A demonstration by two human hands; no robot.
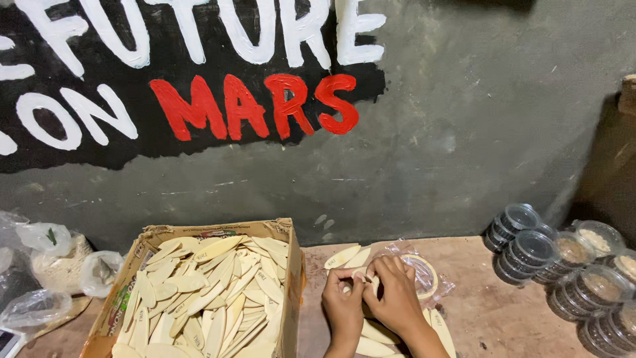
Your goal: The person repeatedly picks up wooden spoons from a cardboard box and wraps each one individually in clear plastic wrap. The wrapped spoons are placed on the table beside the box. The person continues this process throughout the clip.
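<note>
Two hands meet low in the middle of the picture, close together over a wooden surface [490, 311]. The left hand [343, 301] and the right hand [392, 295] both have their fingers bent in and pinch the same small pale thing [361, 277] between the fingertips. It looks like one of the flat wooden pieces, or a bit of tape on it, but the fingers hide most of it, so I cannot tell which. Both hands are closed on it, not open. The small thing sits right between the two hands, at the far side of them toward the wall, and both hands are just as near to it. Under the hands lie a few loose flat wooden pieces [344, 256], long and pointed at both ends like thin leaves. Some point away toward the wall and some lie nearer the person. Just beside the right hand is a roll of tape [424, 273] in a clear wrapper. To the left of the hands stands an open cardboard box [291, 292], touching close by, full of many more of the same wooden pieces piled every which way. Far to the right are stacks of small clear tubs with lids [530, 252]. On the far left are some clear plastic bags [46, 240]. Behind it all is a grey wall [464, 132] with painted letters.
</note>
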